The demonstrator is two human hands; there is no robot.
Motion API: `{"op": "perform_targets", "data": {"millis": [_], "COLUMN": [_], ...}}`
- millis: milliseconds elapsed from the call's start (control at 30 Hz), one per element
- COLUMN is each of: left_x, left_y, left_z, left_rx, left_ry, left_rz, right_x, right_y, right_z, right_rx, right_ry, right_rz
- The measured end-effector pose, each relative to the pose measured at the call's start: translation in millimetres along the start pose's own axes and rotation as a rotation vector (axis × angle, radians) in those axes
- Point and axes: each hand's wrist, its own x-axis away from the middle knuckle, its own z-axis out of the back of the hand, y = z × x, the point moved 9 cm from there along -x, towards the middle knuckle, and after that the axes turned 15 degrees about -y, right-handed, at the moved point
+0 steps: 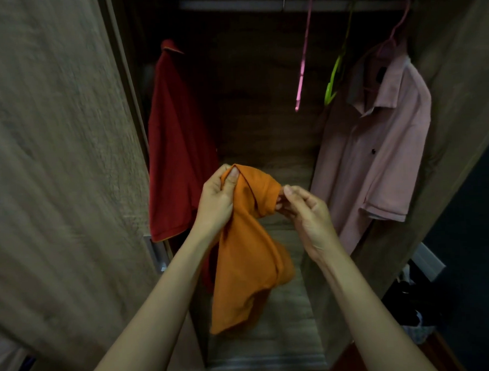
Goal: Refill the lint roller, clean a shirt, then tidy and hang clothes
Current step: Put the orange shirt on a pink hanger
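- The left hand (pixel 216 199) grips the top edge of an orange shirt (pixel 247 252), thumb pressed over the bunched cloth.
- The right hand (pixel 309 213) pinches the shirt's other upper corner with curled fingers (pixel 289 190).
- The shirt hangs between both hands, in front of the open wardrobe (pixel 63 165).
- Inside hang a red shirt (pixel 177 149) at left, a pink shirt (pixel 382 157) at right, and an empty pink hanger (pixel 302 67) and green hanger (pixel 334 77) between.
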Motion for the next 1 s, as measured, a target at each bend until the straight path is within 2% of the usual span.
{"op": "perform_targets", "data": {"millis": [133,267,400,567,733,1000], "left_x": [-2,-1,-6,-15,-18,-18], "left_y": [-15,-11,-5,8,14,6], "left_z": [7,2,-9,-22,-18,-12], "left_rx": [-0.070,-0.040,0.026,0.097,0.087,0.264], "left_ry": [0.077,0.071,-0.011,-0.108,-0.063,-0.024], "left_rz": [0.111,0.156,0.122,0.075,0.055,0.106], "right_x": [8,12,15,13,14,18], "right_y": [-5,-2,20,9,-14,0], "right_z": [14,21,27,18,5,-12], "right_rx": [0.156,0.306,0.254,0.247,0.232,0.227], "right_ry": [0.199,0.231,0.149,0.082,0.028,-0.042], "right_rz": [0.006,-0.046,-0.177,-0.106,0.045,0.001]}}
